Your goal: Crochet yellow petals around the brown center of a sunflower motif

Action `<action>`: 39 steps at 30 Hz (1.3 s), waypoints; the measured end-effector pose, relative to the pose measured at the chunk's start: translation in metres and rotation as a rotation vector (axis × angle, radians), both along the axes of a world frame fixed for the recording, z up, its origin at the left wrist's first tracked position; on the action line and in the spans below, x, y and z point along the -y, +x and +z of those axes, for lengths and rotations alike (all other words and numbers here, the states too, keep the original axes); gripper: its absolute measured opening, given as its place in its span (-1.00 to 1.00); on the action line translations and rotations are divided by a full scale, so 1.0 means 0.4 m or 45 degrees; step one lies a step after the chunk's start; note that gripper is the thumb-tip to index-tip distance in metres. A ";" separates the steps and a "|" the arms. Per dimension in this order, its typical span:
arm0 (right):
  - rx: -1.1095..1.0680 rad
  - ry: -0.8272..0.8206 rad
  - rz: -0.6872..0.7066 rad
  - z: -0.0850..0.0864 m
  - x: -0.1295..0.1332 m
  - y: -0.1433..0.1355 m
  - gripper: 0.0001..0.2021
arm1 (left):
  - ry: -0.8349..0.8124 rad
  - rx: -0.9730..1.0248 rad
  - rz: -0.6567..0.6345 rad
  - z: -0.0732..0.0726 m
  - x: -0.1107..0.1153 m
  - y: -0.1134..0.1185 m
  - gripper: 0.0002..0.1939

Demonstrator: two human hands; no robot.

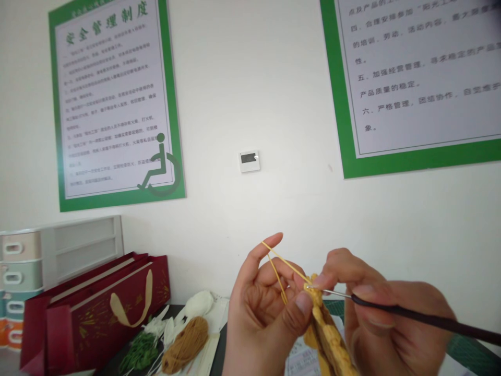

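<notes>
Yellow crochet work (331, 339) sits at the bottom of the frame, right of centre, between your 2 hands. Your left hand (258, 308) pinches its top edge with the thumb against the fingers, while 1 raised finger carries the yarn (285, 262). Your right hand (407, 334) is curled round the dark-handled hook (422, 316), its metal tip at that edge. Keep the pinch close to the stitch, the strand evenly taut, and the tip turned so it won't split the fibres. Lower left, a brown skein (186, 344) lies near green yarn (140, 354) and a red bag (105, 308).
</notes>
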State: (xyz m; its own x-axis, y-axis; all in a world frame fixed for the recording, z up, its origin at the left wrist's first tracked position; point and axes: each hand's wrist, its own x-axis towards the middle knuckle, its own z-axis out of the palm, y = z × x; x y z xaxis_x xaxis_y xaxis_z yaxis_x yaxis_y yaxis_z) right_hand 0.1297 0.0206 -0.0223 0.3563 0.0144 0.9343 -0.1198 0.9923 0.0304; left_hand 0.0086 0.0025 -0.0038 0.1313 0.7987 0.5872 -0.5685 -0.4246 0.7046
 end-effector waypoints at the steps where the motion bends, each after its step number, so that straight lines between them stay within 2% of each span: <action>1: 0.003 -0.001 0.008 0.000 -0.002 -0.001 -0.87 | 0.006 0.002 0.003 -0.001 -0.001 -0.001 -0.31; 10: 0.095 0.030 -0.056 0.017 0.001 0.017 -0.89 | 0.036 0.019 0.046 -0.001 0.001 0.006 -0.33; 17: 0.251 0.224 -0.366 0.016 -0.006 0.043 -0.79 | 0.050 0.054 0.132 0.004 0.011 0.024 -0.29; 19: 0.183 0.210 -0.326 0.014 -0.006 0.034 -0.81 | 0.042 0.063 0.130 0.003 0.012 0.024 -0.29; 23: 0.018 0.071 -0.095 0.013 -0.003 0.001 -0.87 | 0.024 0.066 0.097 0.001 0.008 0.017 -0.30; 25: -0.018 0.054 -0.040 0.011 -0.001 -0.007 -0.89 | 0.031 0.055 0.073 0.000 0.006 0.013 -0.32; 28: 0.022 0.034 -0.080 0.002 0.003 0.006 -0.85 | 0.048 0.058 0.060 0.001 0.003 0.011 -0.33; 33: 0.220 0.089 -0.345 -0.016 0.009 0.040 -0.73 | 0.038 0.058 0.096 -0.001 0.004 0.013 -0.36; 35: 0.145 0.039 -0.323 -0.017 0.009 0.035 -0.74 | 0.035 0.053 0.103 -0.002 0.005 0.012 -0.34; 39: -0.003 -0.036 -0.158 -0.012 0.003 0.004 -0.85 | 0.023 0.065 0.126 0.002 0.012 0.014 -0.31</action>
State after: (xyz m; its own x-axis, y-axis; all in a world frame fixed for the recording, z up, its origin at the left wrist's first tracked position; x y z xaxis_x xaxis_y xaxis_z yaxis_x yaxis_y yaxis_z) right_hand 0.1312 0.0193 -0.0270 0.3590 -0.0035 0.9333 0.0044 1.0000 0.0020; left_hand 0.0140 -0.0022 -0.0032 0.0215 0.7954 0.6057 -0.5582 -0.4931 0.6673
